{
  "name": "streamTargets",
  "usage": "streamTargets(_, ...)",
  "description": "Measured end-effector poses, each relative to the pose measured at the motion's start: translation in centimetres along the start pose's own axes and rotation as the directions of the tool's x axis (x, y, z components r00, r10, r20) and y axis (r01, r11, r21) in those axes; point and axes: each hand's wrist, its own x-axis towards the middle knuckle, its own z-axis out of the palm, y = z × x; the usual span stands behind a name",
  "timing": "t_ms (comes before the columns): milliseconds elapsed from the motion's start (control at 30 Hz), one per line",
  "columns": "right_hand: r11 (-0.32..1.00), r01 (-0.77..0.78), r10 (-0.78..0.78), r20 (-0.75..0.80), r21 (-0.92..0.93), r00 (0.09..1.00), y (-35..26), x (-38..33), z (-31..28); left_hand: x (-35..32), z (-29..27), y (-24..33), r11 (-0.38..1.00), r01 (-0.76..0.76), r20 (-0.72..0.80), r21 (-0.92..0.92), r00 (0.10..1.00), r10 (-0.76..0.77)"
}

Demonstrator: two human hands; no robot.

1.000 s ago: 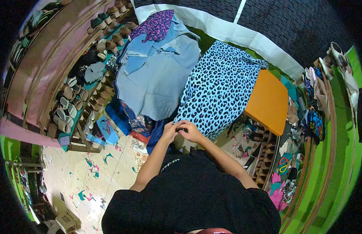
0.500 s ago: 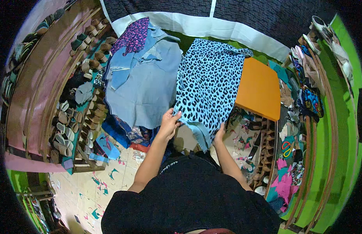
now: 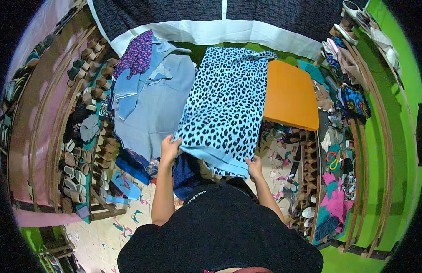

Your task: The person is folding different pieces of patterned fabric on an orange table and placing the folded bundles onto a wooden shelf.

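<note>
A light blue fabric with black leopard spots (image 3: 227, 98) stretches out in front of me, its plain pale blue edge turned up nearest my body. My left hand (image 3: 170, 149) pinches its near left corner. At the near right corner my right hand (image 3: 254, 167) is closed on the same fabric. The far end rests between a heap of grey-blue cloth (image 3: 161, 109) on the left and an orange board (image 3: 292, 98) on the right; what lies under it is hidden.
Wooden racks hold many shoes (image 3: 74, 179) on the left. Yellow-handled scissors (image 3: 332, 160) and pink scraps (image 3: 336, 202) lie on the right bench. Small offcuts litter the tiled floor (image 3: 106, 236). A dark curtain with white trim (image 3: 188, 34) hangs at the back.
The leopard fabric's near edge has been spread wider and straighter between my hands. My left hand has shifted left, and the view has turned slightly.
</note>
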Motion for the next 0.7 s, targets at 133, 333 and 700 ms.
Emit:
streamTargets(133,0.918,0.172,-0.223,-0.107,-0.358,0.969,-9.1,-5.4,-0.4,-1.1,-1.6,-3.8,0.939,0.156,-0.079,0.307,0.987,-0.139)
streamTargets(333,0.929,0.242,-0.286,-0.127,-0.278,0.95,-9.5,-4.0,-2.4,0.4,-0.8,-3.8,0.922,0.257,0.076,0.291,0.954,-0.29)
streamTargets(700,0.985,0.157,-0.165,0.115,0.072,0.98,-11.6,5.2,-4.4,7.1,6.6,2.7,0.91,0.264,0.444,-0.321,0.89,-0.102)
